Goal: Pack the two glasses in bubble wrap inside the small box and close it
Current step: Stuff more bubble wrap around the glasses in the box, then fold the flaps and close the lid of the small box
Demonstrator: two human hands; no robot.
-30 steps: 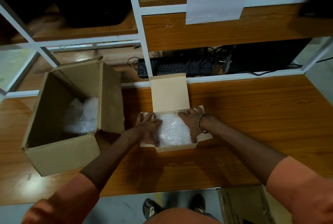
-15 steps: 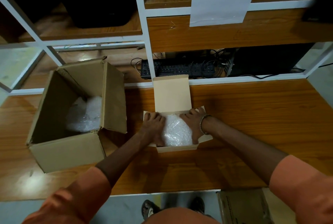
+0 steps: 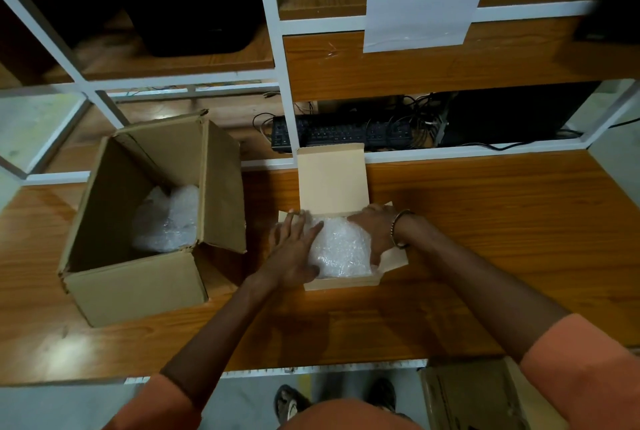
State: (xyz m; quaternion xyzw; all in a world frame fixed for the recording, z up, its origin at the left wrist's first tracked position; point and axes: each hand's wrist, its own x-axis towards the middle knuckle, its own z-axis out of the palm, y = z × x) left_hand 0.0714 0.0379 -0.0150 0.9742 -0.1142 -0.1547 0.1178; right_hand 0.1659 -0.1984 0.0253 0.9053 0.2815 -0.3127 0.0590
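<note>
A small tan box (image 3: 341, 283) sits open at the table's middle, its lid (image 3: 331, 180) standing up at the back. Inside lies a white bubble-wrap bundle (image 3: 341, 249); the glasses cannot be seen through it. My left hand (image 3: 294, 249) lies flat over the box's left side, fingers spread on the bundle's edge and the left flap. My right hand (image 3: 375, 232), with a bangle at the wrist, presses on the bundle's right side over the right flap (image 3: 396, 258).
A large open cardboard box (image 3: 138, 277) stands to the left with more bubble wrap (image 3: 166, 221) in it. Behind the table a white-framed shelf holds a black keyboard (image 3: 341, 133) and cables. Another carton (image 3: 478, 398) stands on the floor at lower right.
My left hand has spread flatter and slid a little onto the bundle. My right hand stays pressed on the right side. The view has shifted slightly.
</note>
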